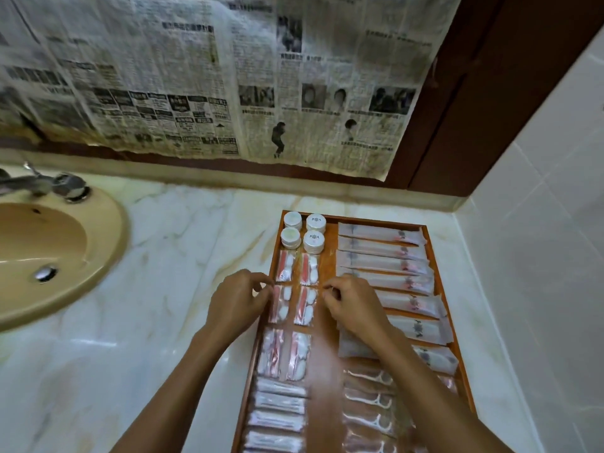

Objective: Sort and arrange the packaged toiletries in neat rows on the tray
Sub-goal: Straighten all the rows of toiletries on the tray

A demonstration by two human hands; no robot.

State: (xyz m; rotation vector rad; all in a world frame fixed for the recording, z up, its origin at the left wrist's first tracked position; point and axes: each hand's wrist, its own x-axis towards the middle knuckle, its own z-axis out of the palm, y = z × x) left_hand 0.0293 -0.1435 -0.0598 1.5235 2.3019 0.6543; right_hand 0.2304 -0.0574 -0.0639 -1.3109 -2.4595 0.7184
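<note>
**tilefan:** Marble counter [183,256] is what everything's laid out on, with a beige sink [49,256] and a chrome tap [49,184] seen at the left. Old newspaper [212,76] is stuck up across the back, next to a dark wooden frame [457,109], and white tiles [539,223] cover the right wall.

**soapdish:** And the toiletries, where are they kept?

**tilefan:** All held in an orange-brown wooden tray [359,219], pushed near the right corner of the counter. Four round white containers [304,233] are grouped at its far left corner. Below them, clear cotton packets [295,302] are lined up in two columns, with narrow white sachets [277,403] stacked nearer the camera. Long frosted packets [385,253] are laid in a row down the right side, and floss-pick packets [369,403] are seen under the right forearm. The near end is blurred.

**soapdish:** Hands?

**tilefan:** Left hand [237,307] is placed at the tray's left edge, fingers curled, tips pinched at the top of the left cotton packet in the second row. Right hand [354,307] is set over the middle of the tray, fingers curled in close too, tips right at the top corner of the neighbouring packet; whether that one is actually gripped can't be told.
</note>
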